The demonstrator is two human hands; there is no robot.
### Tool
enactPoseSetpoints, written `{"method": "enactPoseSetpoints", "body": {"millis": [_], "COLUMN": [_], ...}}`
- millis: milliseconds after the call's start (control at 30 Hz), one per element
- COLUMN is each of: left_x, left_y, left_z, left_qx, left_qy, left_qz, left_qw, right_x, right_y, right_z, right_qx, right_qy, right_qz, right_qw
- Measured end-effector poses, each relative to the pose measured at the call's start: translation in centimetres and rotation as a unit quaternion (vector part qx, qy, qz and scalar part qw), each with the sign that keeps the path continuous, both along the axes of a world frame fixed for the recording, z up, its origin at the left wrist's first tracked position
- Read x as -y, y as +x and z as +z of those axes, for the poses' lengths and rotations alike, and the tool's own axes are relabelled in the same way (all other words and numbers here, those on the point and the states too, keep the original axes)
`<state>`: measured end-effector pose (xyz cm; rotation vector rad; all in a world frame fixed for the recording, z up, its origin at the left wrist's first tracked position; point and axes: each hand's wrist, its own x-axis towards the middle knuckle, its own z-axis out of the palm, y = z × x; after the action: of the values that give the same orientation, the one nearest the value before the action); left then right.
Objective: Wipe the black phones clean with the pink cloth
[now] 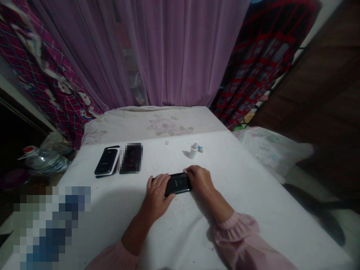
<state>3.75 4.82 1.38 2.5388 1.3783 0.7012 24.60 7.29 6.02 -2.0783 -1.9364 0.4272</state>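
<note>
- The black phone (177, 183) lies just below the middle of the frame, flat on the white-covered counter (253, 195), with its long side running left to right and a glossy face up.
- The left hand (157, 195) is closed over the phone's left end, fingers curled across the top and the palm down on the counter. This looks like a bracing hold that keeps the phone from sliding.
- The right hand (200, 179) clasps the right end, fingers wrapped over the edge. With a hand on each end, the phone seems pinned in place rather than lifted.
- A small white bottle (193, 150) stands upright just above the right hand, apart from it but close enough to reach.
- Left of centre lies a stack of dark phones (107, 160), with a blurred dark item (131, 158) just beside it. Both are well apart from the hands, apparently set aside.
- Behind the counter, in the upper middle, is a bed with a floral sheet (157, 122), and behind that a purple curtain (174, 52).
- A white plastic bag (270, 146) sits off the counter's right edge.
</note>
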Motion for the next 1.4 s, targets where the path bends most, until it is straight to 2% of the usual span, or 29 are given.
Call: {"method": "enactPoseSetpoints", "body": {"millis": [133,367,467,533,633,700,867,967,1100,1400], "left_x": [0.0,0.1,0.0,-0.2,-0.4,-0.5,-0.5,-0.6,-0.8,-0.8], "left_y": [0.1,0.4,0.4,0.2,-0.4,-1.2,-3.3,-3.7,-3.5,-3.4], "left_z": [-0.2,-0.2,-0.4,-0.6,-0.7,-0.5,0.4,0.7,0.6,0.2], "left_qx": [-0.001,-0.002,0.002,0.007,0.015,0.017,-0.005,-0.006,0.0,0.002], "left_qy": [0.012,0.011,0.013,0.012,0.014,0.024,0.042,0.03,0.022,0.018], "left_qz": [0.008,0.018,0.013,0.009,0.01,0.027,0.089,0.098,0.101,0.108], "left_qw": [1.0,1.0,1.0,1.0,1.0,0.999,0.995,0.995,0.995,0.994], "right_x": [-0.1,3.0,3.3,2.7,1.3,0.3,-1.2,-1.7,-2.7,-3.2], "right_y": [-0.3,0.8,1.6,2.2,2.6,2.5,2.0,1.8,0.9,-5.5], "right_z": [0.1,0.9,1.2,1.5,1.6,1.3,-0.2,-0.7,-0.5,0.6], "right_qx": [0.009,0.033,0.01,-0.015,-0.058,-0.096,-0.161,-0.151,-0.11,-0.045], "right_qy": [0.0,-0.062,-0.08,-0.067,-0.009,0.027,0.035,0.027,0.02,0.024], "right_qz": [-0.003,0.032,0.054,0.05,0.016,0.019,0.138,0.167,0.215,0.312], "right_qw": [1.0,0.997,0.995,0.996,0.998,0.995,0.977,0.974,0.97,0.949]}}
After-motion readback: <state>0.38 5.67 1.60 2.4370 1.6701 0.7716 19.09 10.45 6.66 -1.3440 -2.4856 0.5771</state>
